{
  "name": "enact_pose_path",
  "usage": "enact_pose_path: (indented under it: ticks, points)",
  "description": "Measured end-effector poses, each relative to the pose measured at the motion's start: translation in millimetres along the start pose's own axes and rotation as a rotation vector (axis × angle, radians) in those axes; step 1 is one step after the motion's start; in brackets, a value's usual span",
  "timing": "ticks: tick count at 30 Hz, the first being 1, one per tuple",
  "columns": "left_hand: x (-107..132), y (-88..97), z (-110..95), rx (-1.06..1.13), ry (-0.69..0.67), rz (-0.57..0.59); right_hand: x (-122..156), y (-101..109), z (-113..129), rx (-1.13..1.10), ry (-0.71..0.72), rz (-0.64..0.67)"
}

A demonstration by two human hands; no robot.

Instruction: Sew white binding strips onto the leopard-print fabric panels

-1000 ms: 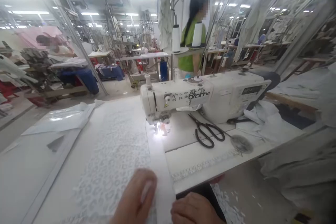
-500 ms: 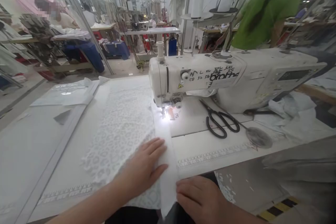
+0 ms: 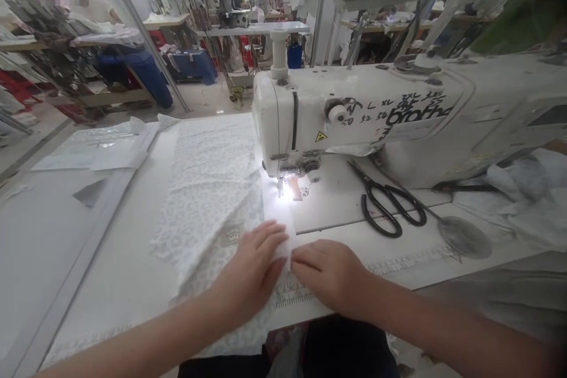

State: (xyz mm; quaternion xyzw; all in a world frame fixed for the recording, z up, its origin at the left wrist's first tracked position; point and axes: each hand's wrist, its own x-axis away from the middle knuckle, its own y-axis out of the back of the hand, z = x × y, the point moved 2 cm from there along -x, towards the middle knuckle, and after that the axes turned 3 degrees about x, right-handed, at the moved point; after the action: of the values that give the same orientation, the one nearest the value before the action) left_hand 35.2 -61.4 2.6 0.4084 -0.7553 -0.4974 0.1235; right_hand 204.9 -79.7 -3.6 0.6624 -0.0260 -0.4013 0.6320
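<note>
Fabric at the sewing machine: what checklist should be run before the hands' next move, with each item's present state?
1. The left hand flat on the fabric: ok.
2. The right hand at the white strip: ok, fingertips touch it.
3. Both hands apart from the needle: ok.
4. The white strip under the needle: cannot tell, lamp glare.
5. The fabric lying flat: not ok, a fold shows by the left hand.
6. The scissors off the fabric: ok, right of the needle.
</note>
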Motion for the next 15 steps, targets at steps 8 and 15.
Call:
enact_pose_path:
  ticks: [8,15]
  points:
    - [-31,13.6,44,-0.076,-0.048,0.087,-24,-9,-30,0.109,0.014,-0.028]
    - [-57,25.2,61,-0.08,-0.176,0.081,-41,-21,-56,0.206,0.001,-0.013]
